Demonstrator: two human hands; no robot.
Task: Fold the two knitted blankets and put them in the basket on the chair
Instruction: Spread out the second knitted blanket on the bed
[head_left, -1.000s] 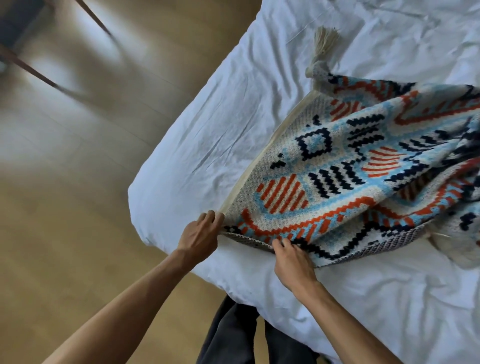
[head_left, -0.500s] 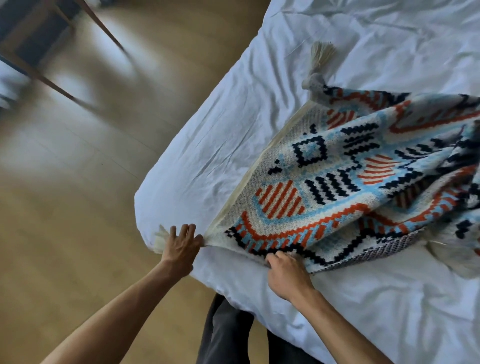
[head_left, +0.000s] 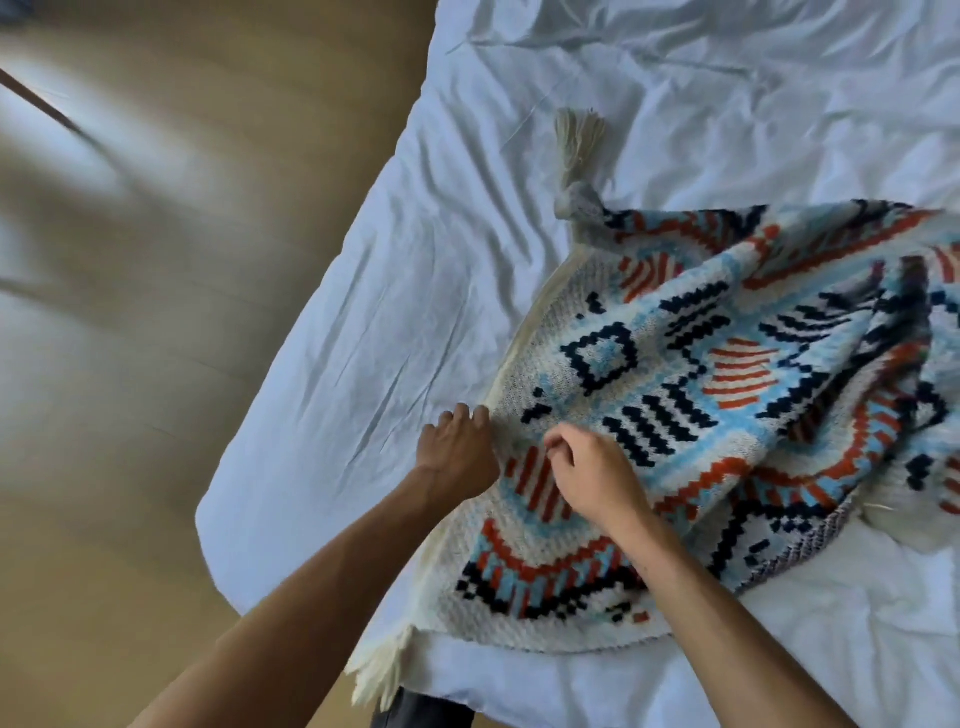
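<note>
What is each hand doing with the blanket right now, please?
Left hand: fingers curled at the blanket left edge; whether it grips cannot be told.
Right hand: loosely curled on the blanket; a grip cannot be told.

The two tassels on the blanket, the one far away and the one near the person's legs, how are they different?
The far tassel lies wholly on the white bed, while the near tassel hangs over the bed's edge. The far tassel is a tight bunch fanning out from a knot; the near tassel spreads out looser and wider. Both are cream yarn, each on a corner of the patterned blanket, and neither hand touches them.
</note>
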